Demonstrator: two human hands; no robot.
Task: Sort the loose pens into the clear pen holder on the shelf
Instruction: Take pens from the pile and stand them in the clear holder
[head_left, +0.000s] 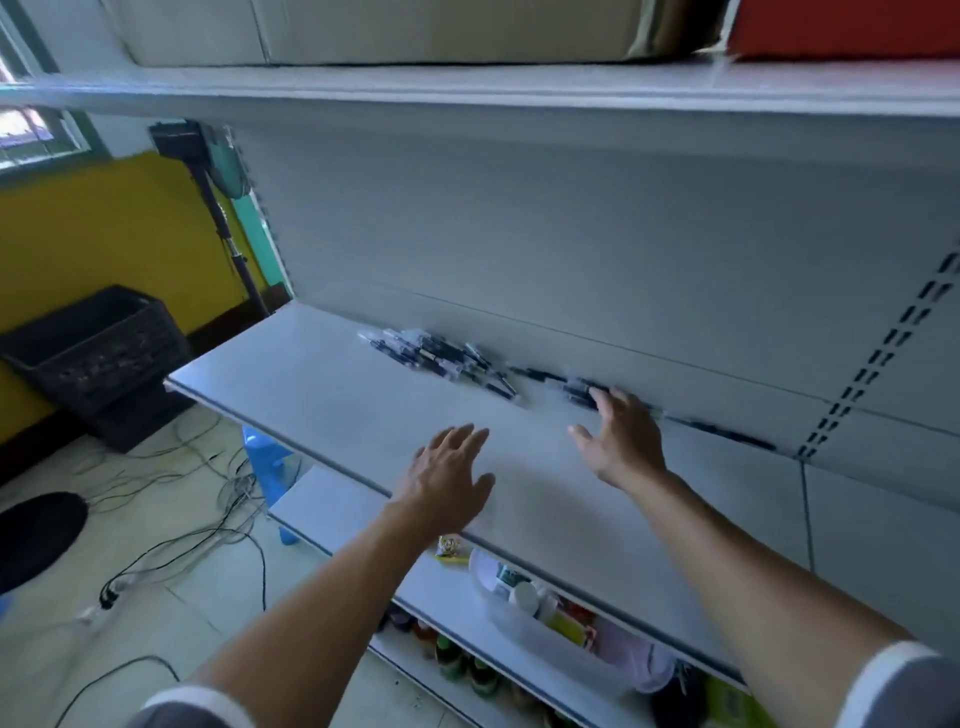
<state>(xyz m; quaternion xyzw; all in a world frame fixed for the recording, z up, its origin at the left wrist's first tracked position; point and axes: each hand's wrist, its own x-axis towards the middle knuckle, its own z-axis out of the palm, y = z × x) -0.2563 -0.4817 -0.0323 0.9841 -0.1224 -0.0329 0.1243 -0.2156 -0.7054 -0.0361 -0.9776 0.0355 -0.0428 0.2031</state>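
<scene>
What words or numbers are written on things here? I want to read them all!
No text can be read anywhere in this picture.
Pens on the shelf: any print is too small and blurred to read.
Bottles on the bottom shelf: the labels are blurred.
Small packet on the lower shelf: there is a pattern, but it is too blurred to read.
Red box on top: no writing shows.

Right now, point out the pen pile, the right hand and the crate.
pen pile (444, 361): head view, middle of the heap.
right hand (626, 441): head view, back of the hand.
crate (104, 364): head view, its latticed side wall.
</scene>
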